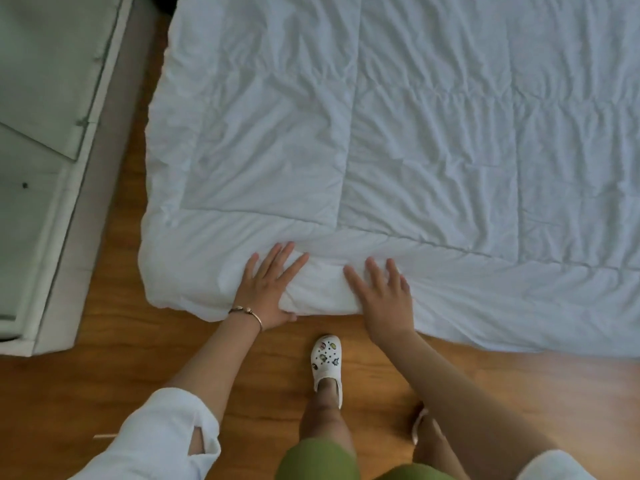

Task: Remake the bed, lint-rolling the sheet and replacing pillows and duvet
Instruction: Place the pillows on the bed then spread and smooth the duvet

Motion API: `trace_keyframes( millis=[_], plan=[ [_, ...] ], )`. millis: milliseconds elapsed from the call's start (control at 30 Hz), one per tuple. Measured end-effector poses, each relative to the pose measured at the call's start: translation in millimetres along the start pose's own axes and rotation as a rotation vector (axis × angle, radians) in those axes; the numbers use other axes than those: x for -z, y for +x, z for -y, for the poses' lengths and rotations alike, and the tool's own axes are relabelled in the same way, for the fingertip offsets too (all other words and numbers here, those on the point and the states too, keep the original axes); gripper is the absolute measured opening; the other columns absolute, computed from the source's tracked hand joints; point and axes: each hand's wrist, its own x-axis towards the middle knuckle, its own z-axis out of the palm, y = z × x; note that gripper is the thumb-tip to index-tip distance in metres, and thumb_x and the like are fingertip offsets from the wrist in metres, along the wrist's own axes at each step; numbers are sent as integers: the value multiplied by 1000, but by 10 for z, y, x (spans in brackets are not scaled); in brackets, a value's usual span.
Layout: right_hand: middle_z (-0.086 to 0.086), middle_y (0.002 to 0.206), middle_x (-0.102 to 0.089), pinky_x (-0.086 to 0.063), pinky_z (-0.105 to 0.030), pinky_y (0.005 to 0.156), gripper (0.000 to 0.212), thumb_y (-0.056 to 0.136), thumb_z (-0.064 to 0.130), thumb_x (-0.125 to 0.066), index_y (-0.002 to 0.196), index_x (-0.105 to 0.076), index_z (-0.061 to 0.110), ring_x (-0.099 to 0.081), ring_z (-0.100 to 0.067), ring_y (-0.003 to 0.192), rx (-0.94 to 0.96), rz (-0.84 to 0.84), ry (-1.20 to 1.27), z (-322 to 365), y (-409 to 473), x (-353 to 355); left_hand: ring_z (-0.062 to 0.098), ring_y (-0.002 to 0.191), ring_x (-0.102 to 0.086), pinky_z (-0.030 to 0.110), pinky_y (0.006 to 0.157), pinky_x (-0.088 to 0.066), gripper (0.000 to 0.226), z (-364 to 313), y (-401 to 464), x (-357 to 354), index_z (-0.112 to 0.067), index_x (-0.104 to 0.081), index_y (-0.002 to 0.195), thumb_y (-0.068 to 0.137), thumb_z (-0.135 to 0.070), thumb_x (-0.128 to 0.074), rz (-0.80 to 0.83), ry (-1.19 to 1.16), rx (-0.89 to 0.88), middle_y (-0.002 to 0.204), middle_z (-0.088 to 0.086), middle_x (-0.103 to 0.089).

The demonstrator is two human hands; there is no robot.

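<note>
A white quilted duvet (pixel 398 133) lies spread out flat, wrinkled, with its near edge and left corner hanging toward the wooden floor. My left hand (pixel 268 289) lies on the near edge close to the corner, fingers straight on top and thumb tucked under the hem. My right hand (pixel 382 299) presses flat on the same edge a little to the right, fingers spread. A fold of duvet bunches between the two hands. No pillows, sheet or lint roller are in view.
Wooden floor (pixel 104 375) runs along the near side and the left. A pale green-white cabinet (pixel 41 133) stands at the left, with a narrow gap to the duvet. My foot in a white clog (pixel 325 362) stands just below the edge.
</note>
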Motion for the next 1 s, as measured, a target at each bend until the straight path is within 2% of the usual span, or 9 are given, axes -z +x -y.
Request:
trace_keyframes(
  millis=[100, 200, 267, 367, 467, 567, 700, 900, 1000],
  plan=[
    [3, 141, -49, -51, -36, 84, 68, 85, 21, -65, 145, -38, 40, -52, -29, 124, 55, 22, -7, -144, -42, 278, 11, 145, 22, 43, 115, 13, 128, -62, -32, -15, -43, 16, 148, 59, -68, -73, -25, -65, 1, 158, -9, 23],
    [7, 126, -59, -44, -32, 76, 61, 89, 15, -54, 143, -36, 36, -61, -22, 107, 104, 100, -33, -227, -75, 604, 15, 148, -9, 41, 118, -8, 108, -92, -66, 70, -36, -13, 152, 68, -35, -80, -125, -106, 2, 161, -5, -13],
    [8, 118, -63, -38, -32, 68, 58, 85, 7, -51, 137, -42, 32, -62, -22, 100, 81, 57, 88, -273, -120, 734, 22, 134, -41, 40, 108, -33, 92, -6, -151, 182, -27, -40, 144, 64, -6, -79, -237, -159, -7, 144, 0, -47],
    [6, 111, -64, -43, -32, 69, 50, 83, 1, -52, 126, -57, 26, -59, -22, 102, 94, -94, 283, -361, -207, 844, 26, 102, -64, 42, 87, -50, 81, 219, -280, 351, -19, -64, 120, 45, 4, -83, -390, -156, 16, 111, 1, -66],
    [4, 107, -64, -46, -32, 73, 31, 89, 14, -63, 119, -66, 23, -58, -20, 104, 125, -166, 319, -328, -338, 867, 26, 107, -60, 42, 95, -45, 61, 359, -425, 515, -19, -62, 123, 68, 6, -71, -354, -248, 110, 117, 1, -63],
    [5, 113, -63, -44, -29, 78, 29, 94, 33, -62, 121, -65, 24, -56, -17, 109, 56, -71, 344, -215, -492, 791, 19, 120, -50, 33, 96, -43, 50, 438, -535, 633, -20, -54, 132, 86, -1, -59, -187, -343, 63, 127, -3, -56],
    [5, 113, -64, -41, -26, 82, 24, 94, 25, -64, 118, -67, 20, -58, -17, 109, -82, 7, 557, -140, -713, 783, 20, 118, -51, 30, 97, -41, 44, 384, -785, 742, -15, -58, 127, 86, 0, -57, -142, -385, -9, 124, -1, -58],
    [3, 104, -69, -42, -32, 75, 26, 87, 5, -66, 108, -74, 20, -59, -20, 98, -21, -424, 461, -224, -994, 853, 17, 100, -56, 34, 83, -49, 31, 306, -1022, 1042, -13, -67, 111, 82, -2, -63, -425, -380, -121, 105, 1, -62],
    [2, 115, -67, -37, -26, 77, 28, 92, 12, -63, 118, -70, 21, -57, -22, 109, -93, -163, 404, -93, -1036, 534, 20, 103, -57, 35, 87, -47, 22, 272, -998, 948, -18, -65, 113, 92, -24, -59, -63, -236, -115, 109, 0, -58]
  ],
)
